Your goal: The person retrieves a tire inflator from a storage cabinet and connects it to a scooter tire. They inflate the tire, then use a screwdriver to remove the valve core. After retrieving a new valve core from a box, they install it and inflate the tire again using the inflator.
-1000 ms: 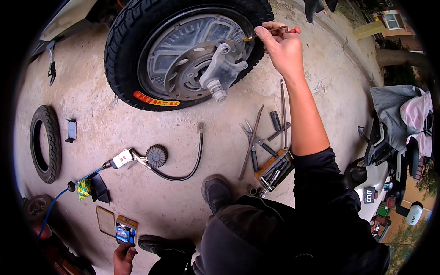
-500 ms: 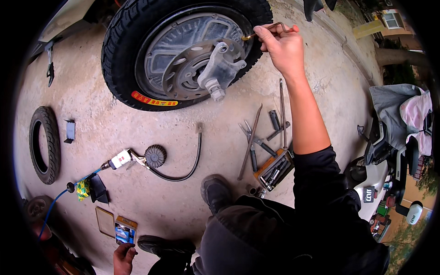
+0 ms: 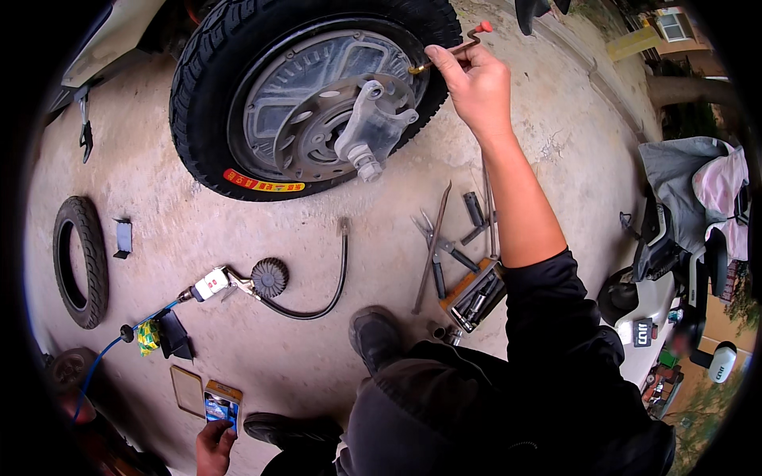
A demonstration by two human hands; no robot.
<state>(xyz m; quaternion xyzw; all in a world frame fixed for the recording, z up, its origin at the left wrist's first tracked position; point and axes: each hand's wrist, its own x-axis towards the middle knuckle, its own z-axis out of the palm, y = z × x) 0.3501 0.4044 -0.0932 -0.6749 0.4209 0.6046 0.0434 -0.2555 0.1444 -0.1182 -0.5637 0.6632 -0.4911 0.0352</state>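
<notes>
— Swung upward since the earlier frame: the red end of the crank (image 3: 463, 47), then nearly level, now raised; how do we find it held?

— By the right hand (image 3: 480, 87), thumb and fingers clamped on the shaft

— And the left hand (image 3: 214, 446)?

— Well apart from the right, fingertips at the near edge of the box (image 3: 222, 388); whether they grip anything, we cannot tell

— Where do we place the wheel (image 3: 316, 99)?

— At the top of our view, tilted; the crank's brass tip (image 3: 416, 70) lies just inside its tyre (image 3: 213, 119), though we cannot tell whether it is fastened there

— How far along do we judge the work?

— Mounting of the tyre looks done; work at the brass tip looks unfinished, the crank being in hand. We note the air gun (image 3: 210, 284) lying unheld, its hose (image 3: 344, 258) apart from the wheel, and a loose tyre (image 3: 97, 262) farther left
</notes>
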